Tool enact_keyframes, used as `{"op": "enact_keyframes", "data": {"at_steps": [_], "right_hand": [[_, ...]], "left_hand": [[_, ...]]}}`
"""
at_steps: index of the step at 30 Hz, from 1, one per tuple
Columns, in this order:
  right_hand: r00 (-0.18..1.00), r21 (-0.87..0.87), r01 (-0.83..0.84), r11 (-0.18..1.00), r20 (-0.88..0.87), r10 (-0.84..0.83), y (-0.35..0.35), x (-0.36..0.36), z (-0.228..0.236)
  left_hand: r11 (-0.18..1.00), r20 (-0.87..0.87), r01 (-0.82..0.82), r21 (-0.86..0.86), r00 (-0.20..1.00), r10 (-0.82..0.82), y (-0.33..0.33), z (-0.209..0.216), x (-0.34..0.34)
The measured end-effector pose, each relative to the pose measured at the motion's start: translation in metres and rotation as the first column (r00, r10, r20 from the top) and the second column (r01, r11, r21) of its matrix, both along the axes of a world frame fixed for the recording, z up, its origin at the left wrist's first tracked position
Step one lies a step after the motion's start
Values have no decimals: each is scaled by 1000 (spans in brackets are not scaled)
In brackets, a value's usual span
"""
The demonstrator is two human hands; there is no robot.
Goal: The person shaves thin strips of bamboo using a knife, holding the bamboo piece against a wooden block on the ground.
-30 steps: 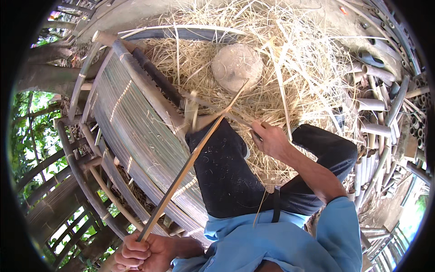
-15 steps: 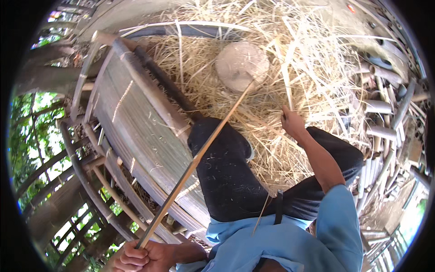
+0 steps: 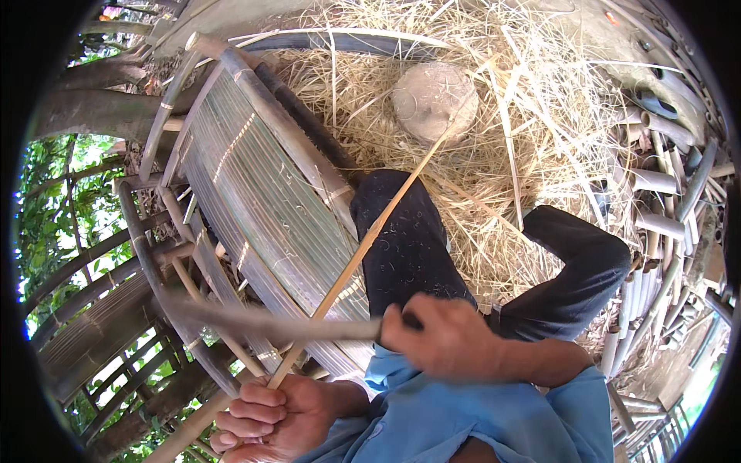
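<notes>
My left hand (image 3: pixel 282 417), low at the left, is closed around the near end of a long, thin bamboo strip (image 3: pixel 378 228). From this fist the strip slants up and right over my left thigh, its far end over a round wooden block (image 3: pixel 436 102). In front of my body, my right hand (image 3: pixel 451 338) grips a long-bladed knife by its dark handle. The knife's blade (image 3: pixel 247 319), smeared by motion, points left and crosses the strip a little above my left fist. Whether blade and strip touch, I cannot tell.
A slatted bamboo bench (image 3: pixel 262 193) stands along my left side. Pale bamboo shavings (image 3: pixel 494 201) heap around the block and between my legs. Cut bamboo tubes (image 3: pixel 656 181) are piled at the right. Bamboo railing (image 3: pixel 139 231) and foliage lie beyond the bench.
My right hand has swung from above the shavings back toward my body, the knife now plainly visible across the strip. My left hand keeps its hold; the whole view has shifted slightly.
</notes>
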State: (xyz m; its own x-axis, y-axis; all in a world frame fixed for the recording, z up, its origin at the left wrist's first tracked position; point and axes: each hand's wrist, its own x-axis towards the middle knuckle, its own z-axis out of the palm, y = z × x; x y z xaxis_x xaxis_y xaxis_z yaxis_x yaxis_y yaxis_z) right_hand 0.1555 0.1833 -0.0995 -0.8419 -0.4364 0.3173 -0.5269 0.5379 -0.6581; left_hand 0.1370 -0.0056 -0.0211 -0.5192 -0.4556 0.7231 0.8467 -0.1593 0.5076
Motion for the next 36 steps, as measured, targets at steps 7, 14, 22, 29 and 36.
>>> {"op": "enact_keyframes", "data": {"at_steps": [7, 14, 22, 29, 36], "right_hand": [[959, 70, 162, 984, 226, -174, 22, -20, -32], [955, 124, 248, 961, 135, -264, 41, -43, -82], [806, 419, 323, 848, 347, -479, 123, -61, -200], [885, 96, 320, 942, 326, -334, 108, -65, -249], [786, 394, 396, 829, 322, -528, 170, -71, -313]], "left_hand": [[995, 80, -104, 9, 992, 102, -5, -1, 3], [994, 95, -76, 76, 993, 69, -15, 0, -1], [1000, 68, -6, 4, 998, 6, -13, 8, -3], [1000, 49, 9, -17, 999, -8, -21, -5, -8], [998, 66, 48, -40, 997, -45, -37, -2, -3]]}}
